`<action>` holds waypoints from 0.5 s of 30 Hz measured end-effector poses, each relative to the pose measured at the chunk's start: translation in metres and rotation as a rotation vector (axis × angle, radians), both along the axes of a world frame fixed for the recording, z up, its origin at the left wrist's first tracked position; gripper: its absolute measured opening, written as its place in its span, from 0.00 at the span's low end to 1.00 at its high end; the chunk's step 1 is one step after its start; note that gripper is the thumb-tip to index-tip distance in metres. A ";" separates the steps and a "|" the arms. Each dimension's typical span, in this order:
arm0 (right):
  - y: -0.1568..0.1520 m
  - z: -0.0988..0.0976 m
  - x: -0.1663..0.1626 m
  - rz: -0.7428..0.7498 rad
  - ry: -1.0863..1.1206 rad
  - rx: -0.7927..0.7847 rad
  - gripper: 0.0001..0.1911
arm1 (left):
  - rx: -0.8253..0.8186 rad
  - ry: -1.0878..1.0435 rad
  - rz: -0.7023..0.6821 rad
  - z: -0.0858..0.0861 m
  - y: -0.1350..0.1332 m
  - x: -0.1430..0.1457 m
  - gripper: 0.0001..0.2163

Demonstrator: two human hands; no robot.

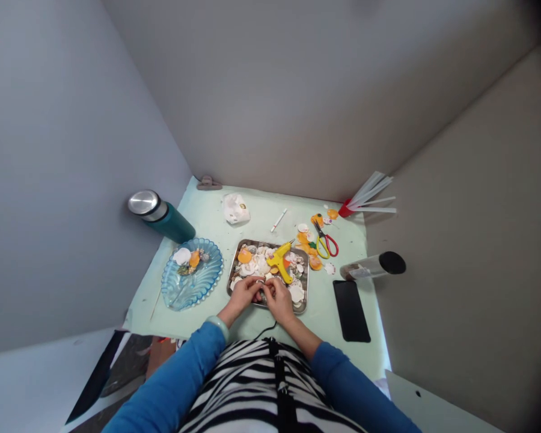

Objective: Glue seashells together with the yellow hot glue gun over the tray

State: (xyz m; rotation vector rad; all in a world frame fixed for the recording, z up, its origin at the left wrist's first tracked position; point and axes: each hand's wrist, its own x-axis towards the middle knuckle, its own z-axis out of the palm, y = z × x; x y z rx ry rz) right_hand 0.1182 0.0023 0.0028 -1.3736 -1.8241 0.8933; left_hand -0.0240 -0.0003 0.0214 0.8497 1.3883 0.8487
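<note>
Over the near edge of a metal tray (306, 278), my left hand (247, 291) and my right hand (278, 298) meet with fingers pinched together. Between the fingertips is something small, perhaps a shell, mostly hidden by them. White and orange seashells (252, 264) fill the tray. On top of these lies a yellow hot glue gun (280, 263), its nozzle pointing to the far right, close to my right hand. A dark cord (265, 330) runs below my hands.
A blue glass dish (175, 294) with shells and a teal bottle (171, 224) stand left. Scissors (326, 242), loose orange shells (315, 262), a red cup (345, 208) of glue sticks, a clear container (365, 269) and a black phone (351, 311) are right. Crumpled tissue (235, 208) lies behind.
</note>
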 end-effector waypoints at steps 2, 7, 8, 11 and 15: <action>0.000 0.000 0.000 0.001 -0.009 -0.003 0.07 | -0.005 0.000 0.004 -0.001 0.000 0.000 0.19; 0.001 0.001 0.000 0.007 -0.017 -0.012 0.06 | -0.028 -0.011 0.010 -0.001 0.001 0.001 0.18; 0.001 0.001 0.000 0.009 -0.016 -0.015 0.06 | -0.036 -0.031 0.015 0.000 0.001 0.001 0.18; 0.002 0.003 0.000 0.016 -0.013 -0.022 0.06 | -0.054 -0.094 0.029 0.000 0.002 0.001 0.18; 0.002 0.004 0.000 0.018 -0.011 -0.032 0.06 | -0.066 -0.130 0.040 -0.001 0.003 0.001 0.17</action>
